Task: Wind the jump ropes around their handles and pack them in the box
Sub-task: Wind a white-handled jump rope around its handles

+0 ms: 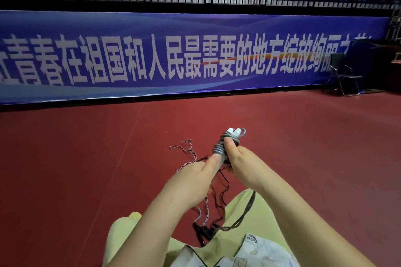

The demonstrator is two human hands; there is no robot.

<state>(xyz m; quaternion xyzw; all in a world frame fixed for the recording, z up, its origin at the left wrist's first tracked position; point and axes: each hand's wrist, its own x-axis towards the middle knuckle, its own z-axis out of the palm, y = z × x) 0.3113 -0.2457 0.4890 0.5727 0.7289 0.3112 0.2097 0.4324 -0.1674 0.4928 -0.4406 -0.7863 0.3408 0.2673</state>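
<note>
Status: one grey jump rope mid-wind, held up in front at centre frame, over the red floor.

- Its two white handles are paired side by side, tips pointing to about 1 o'clock. Grey cord is coiled around them in several turns from just under the tips down toward the hands.
- Left hand: grip closed around the lower end of the handles, thumb lying along the shaft and touching the lowest coil.
- Right hand: grip narrow, thumb and fingers pinched on the coils at mid-bundle. Looks like it's pinning the last turn or the cord tail; can't tell which, the fingers hide it.
- My read: this rope's winding is close to done. No long free grey length visible; loose end not visible either.

Left to do:
- At least two more ropes lie unwound on the floor at 6 o'clock below the hands: a thin speckled white rope looping out to 10 o'clock, and a dark rope tangled with it. Dark handles lie near the person's lap.
- A dark strap drapes over the right knee; can't tell if it's a rope.
- No box in frame, so nothing visibly packed.

Overall: early. One rope nearly wound, the others untouched, packing not started as far as shown.
</note>
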